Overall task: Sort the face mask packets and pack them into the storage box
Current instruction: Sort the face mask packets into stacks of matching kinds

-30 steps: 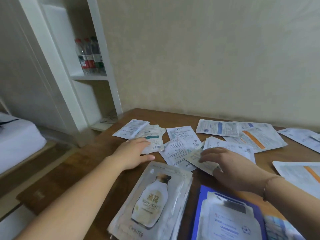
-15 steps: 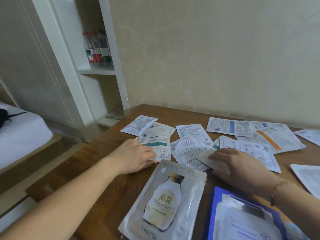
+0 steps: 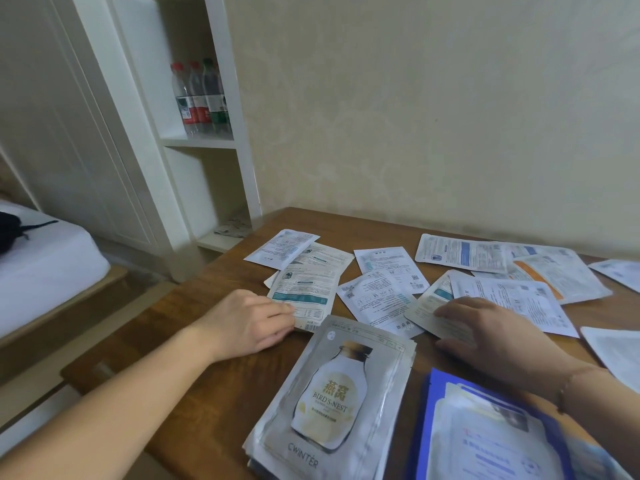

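Note:
Face mask packets lie scattered, printed backs up, over the wooden table (image 3: pixel 221 403). My left hand (image 3: pixel 247 325) pinches the near left corner of a teal-striped packet (image 3: pixel 306 289), fingers on top and thumb at its edge. My right hand (image 3: pixel 491 332) rests with fairly straight fingers on a teal-labelled packet (image 3: pixel 427 311), which lies partly under a white packet (image 3: pixel 509 301). Close to me are a pile of grey bird's-nest packets (image 3: pixel 334 403) and a pile of blue-edged packets (image 3: pixel 485 441). No storage box is in view.
More packets lie at the back: an orange-striped packet (image 3: pixel 557 275), a blue-striped packet (image 3: pixel 460 252) and others at the right edge. A white shelf (image 3: pixel 197 142) with water bottles (image 3: pixel 201 95) stands left of the table. A bed (image 3: pixel 41 265) is at far left.
My left hand has drawn the teal-striped packet nearer to me, up against the bird's-nest pile. My right hand stays on its packet. The view has shifted slightly leftward.

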`<state>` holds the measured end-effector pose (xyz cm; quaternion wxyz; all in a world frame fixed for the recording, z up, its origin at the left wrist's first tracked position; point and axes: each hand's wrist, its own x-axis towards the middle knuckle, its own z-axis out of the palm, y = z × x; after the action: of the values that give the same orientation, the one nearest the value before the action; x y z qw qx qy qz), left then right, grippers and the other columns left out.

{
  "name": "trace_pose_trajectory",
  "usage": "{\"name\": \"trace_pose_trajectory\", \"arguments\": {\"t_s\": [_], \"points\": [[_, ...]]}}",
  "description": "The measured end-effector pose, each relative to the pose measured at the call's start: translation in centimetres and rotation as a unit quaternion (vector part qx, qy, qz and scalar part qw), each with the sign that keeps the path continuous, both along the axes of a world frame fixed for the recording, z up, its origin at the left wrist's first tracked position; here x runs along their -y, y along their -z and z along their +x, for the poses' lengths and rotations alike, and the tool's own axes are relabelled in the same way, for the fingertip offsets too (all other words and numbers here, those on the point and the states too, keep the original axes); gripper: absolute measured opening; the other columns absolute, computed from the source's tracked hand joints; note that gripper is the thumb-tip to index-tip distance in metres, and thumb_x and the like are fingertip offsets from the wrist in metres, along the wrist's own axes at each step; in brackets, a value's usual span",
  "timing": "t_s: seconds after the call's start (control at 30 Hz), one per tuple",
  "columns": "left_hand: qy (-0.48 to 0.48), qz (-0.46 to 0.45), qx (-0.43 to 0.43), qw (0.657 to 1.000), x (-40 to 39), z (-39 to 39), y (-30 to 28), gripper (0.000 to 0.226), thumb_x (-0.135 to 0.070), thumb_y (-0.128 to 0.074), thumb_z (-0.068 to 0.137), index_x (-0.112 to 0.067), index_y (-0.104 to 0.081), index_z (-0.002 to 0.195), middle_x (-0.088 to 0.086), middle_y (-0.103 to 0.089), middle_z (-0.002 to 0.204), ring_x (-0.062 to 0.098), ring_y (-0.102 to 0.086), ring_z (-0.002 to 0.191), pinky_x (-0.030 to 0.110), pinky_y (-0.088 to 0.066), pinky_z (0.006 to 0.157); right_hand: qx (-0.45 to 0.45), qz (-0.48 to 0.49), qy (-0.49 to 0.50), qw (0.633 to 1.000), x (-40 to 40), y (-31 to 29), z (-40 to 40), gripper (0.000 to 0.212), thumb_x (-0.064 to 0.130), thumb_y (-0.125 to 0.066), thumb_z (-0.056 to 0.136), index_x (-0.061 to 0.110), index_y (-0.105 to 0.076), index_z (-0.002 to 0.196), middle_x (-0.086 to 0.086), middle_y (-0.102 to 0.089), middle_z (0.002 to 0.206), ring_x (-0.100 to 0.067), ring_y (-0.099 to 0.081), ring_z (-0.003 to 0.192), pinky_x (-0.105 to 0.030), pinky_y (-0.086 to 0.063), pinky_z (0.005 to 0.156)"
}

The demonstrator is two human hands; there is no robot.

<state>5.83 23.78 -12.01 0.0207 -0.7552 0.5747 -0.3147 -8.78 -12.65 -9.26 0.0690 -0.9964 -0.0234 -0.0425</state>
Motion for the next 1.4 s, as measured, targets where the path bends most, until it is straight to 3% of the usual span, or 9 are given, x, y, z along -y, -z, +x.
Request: {"name": "trace_pose_trajectory", "arguments": {"t_s": [0.3,0.47,0.63,0.77,0.9,1.03,1.13,1.3,1.4], "points": [[-0.070,-0.053,-0.119,0.989,-0.6,-0.9,-0.7,0.056,-0.060,-0.027,0.100,-0.032,-0.075,0.098,-0.014,-0.073,0.107,0.005,-0.070,0.092,0.027,-0.059,0.061,0.036,-0.043,0.042,0.998,2.1,0.0,-2.1,0.061,0.082,-0.049,0.072,0.043,-0.056,0.119,0.022,-0.052,0.130,-0.006,-0.044,0.123,-0.024,-0.041,0.094],[-0.109,-0.086,-0.134,0.981,0.8,-1.0,-1.0,0.048,-0.061,-0.032,0.097,-0.034,-0.072,0.096,-0.020,-0.071,0.101,0.005,-0.067,0.092,0.026,-0.057,0.059,0.051,-0.062,0.047,0.996,3.5,0.4,-3.1,0.062,0.087,-0.043,0.069,0.044,-0.057,0.112,0.025,-0.053,0.125,-0.004,-0.046,0.119,-0.024,-0.043,0.091],[-0.116,-0.104,-0.147,0.977,3.6,-2.2,-2.4,0.057,-0.063,-0.025,0.098,-0.033,-0.073,0.097,-0.018,-0.071,0.103,0.006,-0.066,0.095,0.027,-0.056,0.057,0.063,-0.062,0.028,0.996,4.1,0.6,-3.5,0.051,0.080,-0.049,0.072,0.041,-0.060,0.104,0.021,-0.061,0.115,-0.007,-0.052,0.112,-0.024,-0.043,0.088],[-0.109,-0.116,-0.166,0.973,5.7,-3.4,-4.0,0.044,-0.058,-0.038,0.094,-0.032,-0.074,0.094,-0.020,-0.071,0.100,0.006,-0.066,0.093,0.032,-0.058,0.064,0.063,-0.029,0.012,0.998,4.3,0.6,-4.2,0.037,0.068,-0.057,0.077,0.037,-0.064,0.097,0.018,-0.065,0.109,-0.009,-0.056,0.109,-0.026,-0.048,0.086],[-0.137,-0.154,-0.299,0.932,9.2,-4.7,-6.6,0.039,-0.073,-0.041,0.086,-0.045,-0.068,0.094,-0.032,-0.065,0.097,-0.005,-0.062,0.091,0.033,-0.057,0.073,0.056,-0.028,0.006,0.998,5.6,0.4,-6.1,0.031,0.062,-0.050,0.083,0.036,-0.063,0.092,0.018,-0.064,0.098,-0.006,-0.055,0.098,-0.024,-0.048,0.080],[-0.146,0.026,-0.398,0.906,14.5,-6.1,-9.0,0.066,-0.098,-0.027,0.061,-0.061,-0.053,0.108,-0.043,-0.048,0.115,-0.016,-0.048,0.111,0.015,-0.041,0.090,0.056,-0.012,0.146,0.988,9.9,0.5,-9.0,0.035,0.060,-0.049,0.087,0.036,-0.061,0.108,0.014,-0.059,0.119,-0.014,-0.051,0.116,-0.029,-0.042,0.092],[-0.132,0.164,-0.391,0.896,20.4,-7.0,-10.0,0.059,-0.081,-0.039,0.076,-0.057,-0.043,0.129,-0.038,-0.036,0.137,-0.008,-0.041,0.126,0.012,-0.035,0.098,-0.011,0.021,0.230,0.973,12.9,0.5,-11.5,0.055,0.066,-0.042,0.090,0.037,-0.045,0.137,0.014,-0.038,0.149,-0.014,-0.029,0.139,-0.036,-0.027,0.114],[-0.133,0.272,-0.369,0.879,31.1,-7.3,-8.7,0.066,-0.061,-0.048,0.094,-0.041,-0.024,0.152,-0.017,-0.011,0.163,0.010,-0.021,0.148,0.038,-0.023,0.120,-0.030,0.016,0.210,0.977,14.5,0.9,-15.1,0.062,0.070,-0.035,0.089,0.040,-0.033,0.144,0.021,-0.028,0.152,-0.007,-0.020,0.142,-0.032,-0.020,0.116],[-0.145,0.265,-0.363,0.882,36.7,-7.8,-7.6,0.079,-0.061,-0.048,0.094,-0.034,-0.009,0.157,-0.010,0.005,0.165,0.018,-0.002,0.152,0.047,-0.013,0.122,-0.018,0.009,0.210,0.977,15.2,1.5,-16.2,0.069,0.077,-0.026,0.081,0.043,-0.034,0.141,0.026,-0.028,0.149,-0.002,-0.020,0.141,-0.029,-0.022,0.115]]}}
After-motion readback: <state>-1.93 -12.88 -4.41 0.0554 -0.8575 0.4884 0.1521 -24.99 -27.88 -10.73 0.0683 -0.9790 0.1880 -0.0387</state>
